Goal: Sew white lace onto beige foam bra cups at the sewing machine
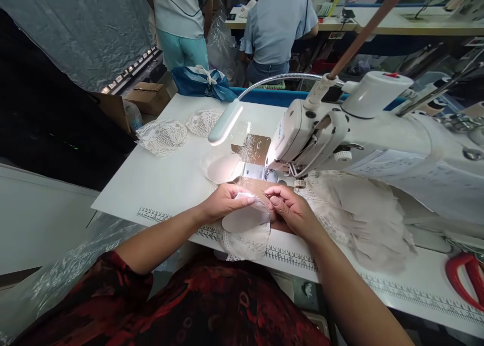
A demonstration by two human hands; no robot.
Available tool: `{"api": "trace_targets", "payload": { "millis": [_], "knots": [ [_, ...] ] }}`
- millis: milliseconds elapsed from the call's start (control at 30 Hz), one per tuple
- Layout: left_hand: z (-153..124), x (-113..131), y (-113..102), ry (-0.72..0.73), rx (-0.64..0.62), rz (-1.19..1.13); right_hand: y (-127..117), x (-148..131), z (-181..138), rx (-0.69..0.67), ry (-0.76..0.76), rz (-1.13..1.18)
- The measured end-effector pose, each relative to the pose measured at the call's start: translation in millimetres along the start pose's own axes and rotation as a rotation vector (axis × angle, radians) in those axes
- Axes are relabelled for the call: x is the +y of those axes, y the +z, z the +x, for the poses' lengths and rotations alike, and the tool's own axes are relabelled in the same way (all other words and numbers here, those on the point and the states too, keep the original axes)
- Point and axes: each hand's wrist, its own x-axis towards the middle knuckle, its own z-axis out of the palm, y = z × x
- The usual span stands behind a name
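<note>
The left hand point(230, 203) grips the upper edge of a cup point(245, 221), thumb on the near side, while the right hand point(292, 210) pinches its right end between thumb and finger. A thin dark thing point(265, 193) pokes out of the right fingertips; too small to tell what it is. The cup, a smooth pale pad with lace hanging below, is at the middle of the tabletop's front edge, its lace covering part of the ruler point(293, 258) printed there. Farther from that edge, just beyond the left hand, lies a pad point(223, 168), lit by the lamp point(226, 122). The sewing machine point(366, 134) stands over the right half of the tabletop, with a pile point(366, 220) of pale, lace-edged pieces beneath its arm. Two lace cups point(162, 137) lie towards the back left corner, near a blue bag point(204, 82) at the back edge. Red handles point(464, 275) show at the far right
</note>
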Motion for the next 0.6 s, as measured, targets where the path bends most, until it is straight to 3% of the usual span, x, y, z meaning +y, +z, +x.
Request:
{"api": "trace_targets", "payload": {
  "millis": [300,600],
  "knots": [
    [3,-15,1,-0.011,-0.008,0.087,8,-7,2,-0.088,-0.023,-0.096],
    [3,-15,3,-0.051,-0.057,0.025,14,-7,1,-0.028,-0.085,-0.043]
  ]
}}
